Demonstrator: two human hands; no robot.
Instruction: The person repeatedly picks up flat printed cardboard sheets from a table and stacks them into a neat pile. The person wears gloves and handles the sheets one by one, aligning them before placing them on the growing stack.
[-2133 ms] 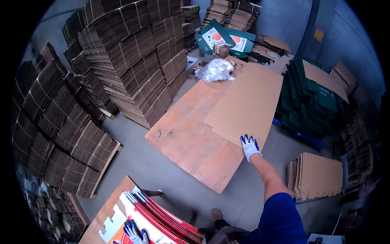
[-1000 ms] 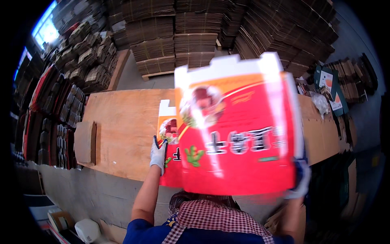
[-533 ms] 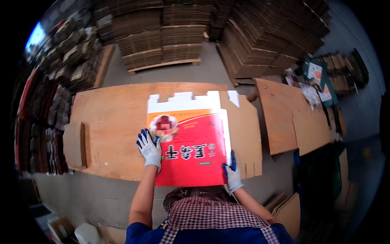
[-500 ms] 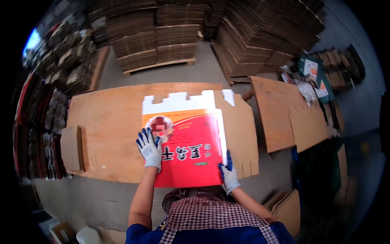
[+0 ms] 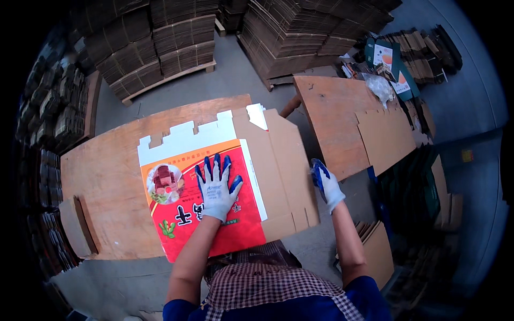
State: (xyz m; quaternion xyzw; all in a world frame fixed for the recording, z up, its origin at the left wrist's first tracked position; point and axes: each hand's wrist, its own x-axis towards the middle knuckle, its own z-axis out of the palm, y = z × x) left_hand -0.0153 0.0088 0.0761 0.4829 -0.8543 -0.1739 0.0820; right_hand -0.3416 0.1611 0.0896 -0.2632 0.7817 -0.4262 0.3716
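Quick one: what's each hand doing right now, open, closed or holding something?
Left hand: open, fingers spread over the red cardboard.
Right hand: nothing visibly held; open or closed cannot be told.

grey floor (image 5: 254,85), blue-grey wall (image 5: 463,59) on the right. wooden desk (image 5: 115,160) up front, second desk (image 5: 329,117) just right of it. bundled cardboard stacks (image 5: 182,40) on pallets (image 5: 170,82) behind. light cool, dim.

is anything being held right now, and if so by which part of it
Nothing is visibly held. The left grip lies spread on the printed face of the red carton; the right grip is off its right side, nothing visible in it.
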